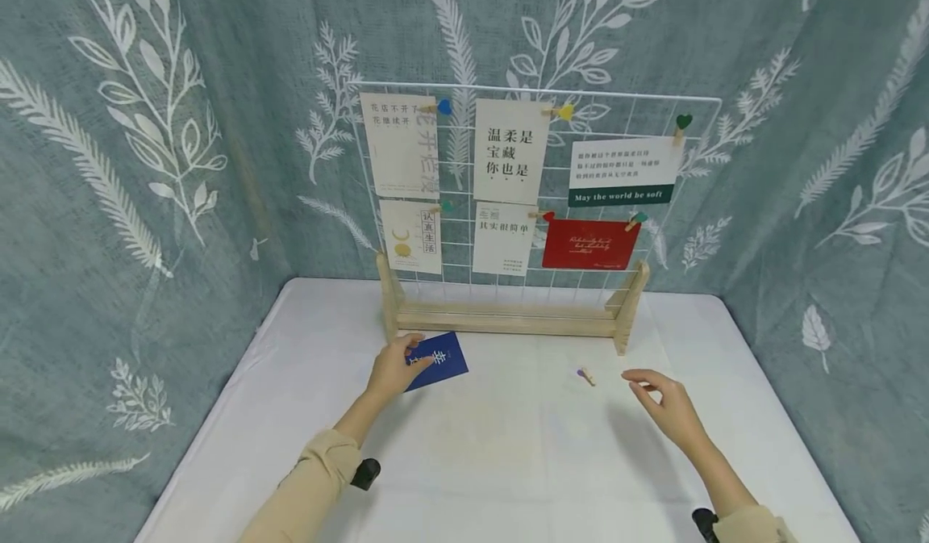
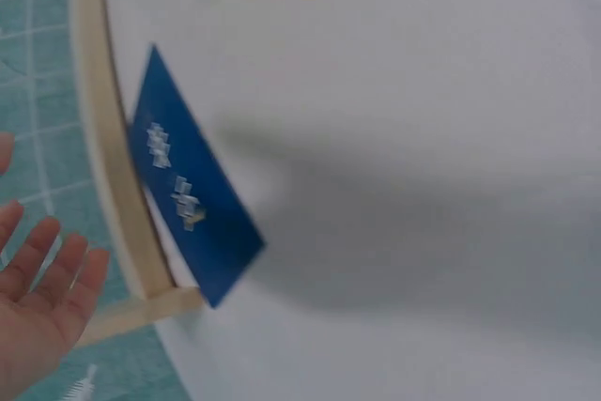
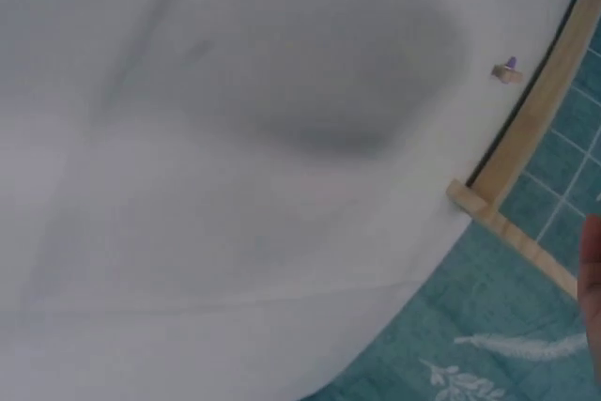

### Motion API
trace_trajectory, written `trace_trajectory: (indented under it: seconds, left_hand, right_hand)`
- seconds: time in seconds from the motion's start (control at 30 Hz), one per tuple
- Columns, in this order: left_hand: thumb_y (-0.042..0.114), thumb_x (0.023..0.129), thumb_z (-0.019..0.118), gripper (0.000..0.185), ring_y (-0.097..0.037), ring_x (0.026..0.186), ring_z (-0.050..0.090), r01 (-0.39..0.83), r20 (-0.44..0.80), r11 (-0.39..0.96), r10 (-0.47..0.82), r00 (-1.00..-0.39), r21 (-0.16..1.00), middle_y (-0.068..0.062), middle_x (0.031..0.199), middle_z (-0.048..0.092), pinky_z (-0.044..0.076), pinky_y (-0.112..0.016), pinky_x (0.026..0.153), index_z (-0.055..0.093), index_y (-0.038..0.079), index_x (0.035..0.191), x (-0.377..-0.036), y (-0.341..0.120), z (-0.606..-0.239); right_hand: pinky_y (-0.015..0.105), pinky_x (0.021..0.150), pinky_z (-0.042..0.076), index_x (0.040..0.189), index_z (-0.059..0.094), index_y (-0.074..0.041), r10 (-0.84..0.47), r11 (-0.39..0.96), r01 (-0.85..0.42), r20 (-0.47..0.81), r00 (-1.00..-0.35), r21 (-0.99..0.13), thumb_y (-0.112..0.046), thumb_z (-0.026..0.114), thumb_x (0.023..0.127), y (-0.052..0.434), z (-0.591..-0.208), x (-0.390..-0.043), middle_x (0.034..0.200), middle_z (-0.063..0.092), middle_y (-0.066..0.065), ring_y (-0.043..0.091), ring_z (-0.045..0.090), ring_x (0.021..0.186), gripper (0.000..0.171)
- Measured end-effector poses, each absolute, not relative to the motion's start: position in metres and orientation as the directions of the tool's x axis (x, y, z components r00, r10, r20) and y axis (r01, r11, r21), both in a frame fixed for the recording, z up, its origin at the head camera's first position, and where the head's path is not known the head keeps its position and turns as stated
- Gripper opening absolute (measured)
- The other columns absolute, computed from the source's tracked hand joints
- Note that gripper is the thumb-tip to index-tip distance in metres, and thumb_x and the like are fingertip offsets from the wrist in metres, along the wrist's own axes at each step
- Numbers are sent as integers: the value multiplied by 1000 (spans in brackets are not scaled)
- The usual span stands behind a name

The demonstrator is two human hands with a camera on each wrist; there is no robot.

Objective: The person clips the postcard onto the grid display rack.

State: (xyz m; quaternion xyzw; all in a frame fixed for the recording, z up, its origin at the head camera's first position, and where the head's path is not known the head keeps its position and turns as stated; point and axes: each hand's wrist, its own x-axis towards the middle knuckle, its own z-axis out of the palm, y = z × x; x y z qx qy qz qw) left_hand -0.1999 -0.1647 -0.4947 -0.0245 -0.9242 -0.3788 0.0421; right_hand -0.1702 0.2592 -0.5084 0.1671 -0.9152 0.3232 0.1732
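Note:
A blue card [image 1: 444,357] with white characters lies tilted near the left end of the wooden stand. My left hand [image 1: 395,368] is over its left part in the head view, covering some of it. From the left wrist, that hand [image 2: 47,293] shows with fingers spread apart from the card [image 2: 192,180], which overlaps the stand's bar. A small wooden clip [image 1: 588,377] with a purple end lies on the white table, seen also by the right wrist as a clip [image 3: 507,72]. My right hand [image 1: 664,402] hovers right of it, fingers loosely bent and holding nothing.
A white wire grid [image 1: 540,89] stands in a wooden base [image 1: 501,323] along the back. Several cards hang on it from clips, including a red card [image 1: 589,244] and a green-edged white card [image 1: 622,170]. Patterned green cloth [image 1: 239,123] surrounds the white table [image 1: 501,478].

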Motion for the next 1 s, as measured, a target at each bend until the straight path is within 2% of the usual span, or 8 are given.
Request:
trace_trajectory:
  seconds: [0.1, 0.33, 0.53, 0.83, 0.97, 1.0]
  left_hand:
    - [18, 84, 71, 49, -41, 111, 57, 53, 60, 738, 17, -998, 672, -24, 120, 60, 47, -52, 93, 54, -1, 126, -200, -167, -508]
    - [20, 80, 75, 59, -45, 115, 51, 74, 10, 836, 81, -997, 544, -26, 128, 52, 44, -56, 96, 50, -1, 129, -214, -175, -519]
    - [21, 78, 77, 68, -46, 118, 47, 109, -51, 875, 150, -987, 472, -25, 131, 49, 42, -59, 97, 45, -3, 132, -222, -189, -525]
    - [24, 75, 80, 77, -49, 125, 41, 54, -154, 884, 141, -978, 465, -27, 140, 41, 38, -63, 98, 42, 0, 137, -237, -191, -524]
    - [29, 73, 82, 81, -48, 125, 41, 26, -184, 890, 122, -975, 455, -25, 141, 42, 38, -65, 97, 42, 4, 138, -249, -198, -538]
    - [36, 73, 81, 83, -48, 123, 42, 51, -156, 894, 133, -979, 444, -25, 140, 42, 40, -65, 94, 41, 6, 139, -256, -203, -553]
  right_hand:
    - [31, 66, 55, 99, 69, -1, -191, 731, -419, 429, -883, -538, 4, 63, 84, 261, -515, -165, 100, 71, 14, 12, 65, 82, 17]
    - [32, 67, 55, 98, 69, -1, -204, 719, -413, 398, -894, -559, 5, 63, 84, 254, -521, -168, 99, 71, 13, 23, 66, 84, 17]
    - [29, 69, 55, 97, 69, 0, -212, 706, -415, 389, -897, -574, 6, 63, 83, 248, -533, -171, 95, 72, 12, 16, 66, 84, 16]
    - [30, 69, 56, 97, 69, 1, -211, 697, -409, 376, -902, -589, 6, 62, 84, 241, -535, -171, 95, 71, 14, 18, 66, 82, 15]
    - [30, 68, 56, 98, 68, 2, -222, 689, -409, 363, -905, -599, 6, 62, 83, 237, -536, -172, 95, 71, 15, 22, 66, 82, 16]
    - [29, 68, 55, 98, 68, 2, -224, 687, -409, 360, -906, -601, 6, 62, 84, 236, -536, -172, 95, 71, 16, 22, 66, 81, 16]
